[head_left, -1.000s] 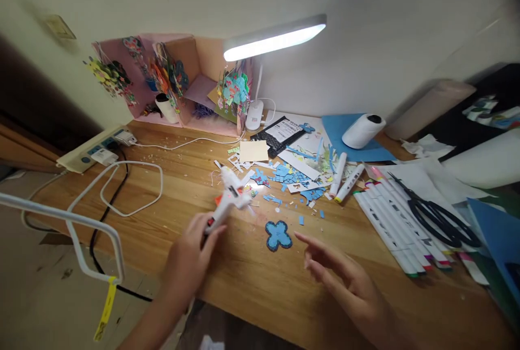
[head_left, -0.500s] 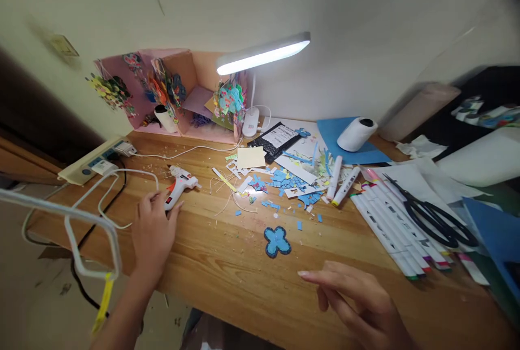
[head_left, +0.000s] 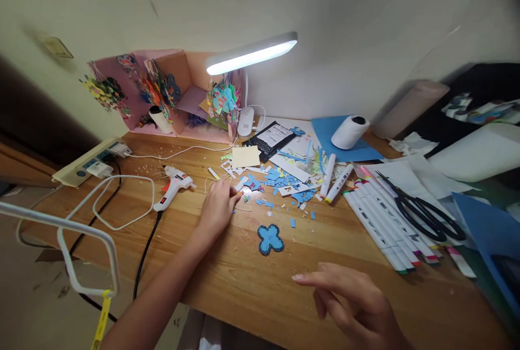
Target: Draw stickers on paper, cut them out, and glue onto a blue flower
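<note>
My left hand (head_left: 217, 210) rests on the wooden desk (head_left: 227, 279) with its fingertips at the edge of a pile of blue and white paper scraps (head_left: 280, 182); whether they pinch a scrap I cannot tell. A white glue gun (head_left: 174, 186) lies on the desk to the left of that hand, apart from it. A blue four-petal paper flower (head_left: 270, 239) lies flat between my hands. My right hand (head_left: 351, 301) hovers over the desk's front edge, fingers spread, holding nothing.
A lit desk lamp (head_left: 249, 54) stands at the back by pink card displays (head_left: 162, 90). A row of markers (head_left: 385, 225), black scissors (head_left: 422, 212), a white roll (head_left: 349, 131) and blue paper sheets (head_left: 487, 231) lie right. A power strip (head_left: 87, 160) and cables (head_left: 117, 203) lie left.
My left hand carried the glue gun leftward, set it down and let go, then moved right to the paper scraps. My right hand drew back toward the front edge.
</note>
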`<move>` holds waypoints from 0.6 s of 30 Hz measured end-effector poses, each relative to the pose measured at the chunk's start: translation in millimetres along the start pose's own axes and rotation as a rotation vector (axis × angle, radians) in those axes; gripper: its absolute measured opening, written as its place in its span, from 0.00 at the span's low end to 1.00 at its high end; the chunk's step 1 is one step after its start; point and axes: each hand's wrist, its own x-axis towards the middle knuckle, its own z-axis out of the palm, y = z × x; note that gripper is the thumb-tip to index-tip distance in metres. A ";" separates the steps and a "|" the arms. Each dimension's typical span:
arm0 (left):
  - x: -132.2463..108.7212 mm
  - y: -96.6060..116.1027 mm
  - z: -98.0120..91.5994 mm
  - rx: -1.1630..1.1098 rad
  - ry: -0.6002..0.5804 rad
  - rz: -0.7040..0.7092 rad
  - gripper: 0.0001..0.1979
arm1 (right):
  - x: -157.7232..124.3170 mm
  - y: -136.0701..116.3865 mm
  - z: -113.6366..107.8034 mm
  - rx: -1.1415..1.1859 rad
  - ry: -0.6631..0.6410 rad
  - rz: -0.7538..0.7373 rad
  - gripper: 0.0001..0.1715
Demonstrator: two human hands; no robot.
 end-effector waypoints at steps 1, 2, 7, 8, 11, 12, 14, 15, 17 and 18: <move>-0.3 -2.7 -0.1 -0.036 -0.001 -0.006 0.05 | 0.0 -1.0 0.0 0.003 -0.003 0.000 0.22; -0.6 -5.3 -0.4 -0.073 -0.001 -0.012 0.05 | 0.0 -1.6 0.1 0.003 -0.003 0.002 0.21; -3.7 -9.4 -5.1 -0.289 -0.027 -0.025 0.07 | 2.2 1.1 2.0 -0.016 0.012 0.044 0.20; -5.2 -6.6 -6.7 -0.333 -0.044 -0.009 0.08 | 3.8 2.8 2.8 -0.030 0.028 0.084 0.18; -12.1 8.7 -11.7 -0.456 -0.150 0.095 0.09 | 12.1 10.4 5.8 -0.095 0.061 0.287 0.14; -14.9 14.8 -12.8 -0.492 -0.199 0.141 0.08 | 15.8 13.7 6.8 -0.100 0.042 0.345 0.13; -20.6 25.4 -13.4 -0.570 -0.293 0.221 0.06 | 23.9 20.5 8.4 -0.091 0.038 0.396 0.11; -23.2 29.2 -13.0 -0.612 -0.333 0.248 0.06 | 28.3 23.6 9.3 -0.086 0.046 0.409 0.11; -27.3 33.4 -11.2 -0.681 -0.390 0.274 0.05 | 37.0 28.7 11.3 -0.076 0.048 0.420 0.10; -28.7 34.0 -10.0 -0.703 -0.407 0.275 0.05 | 41.1 30.6 12.6 -0.075 0.044 0.414 0.09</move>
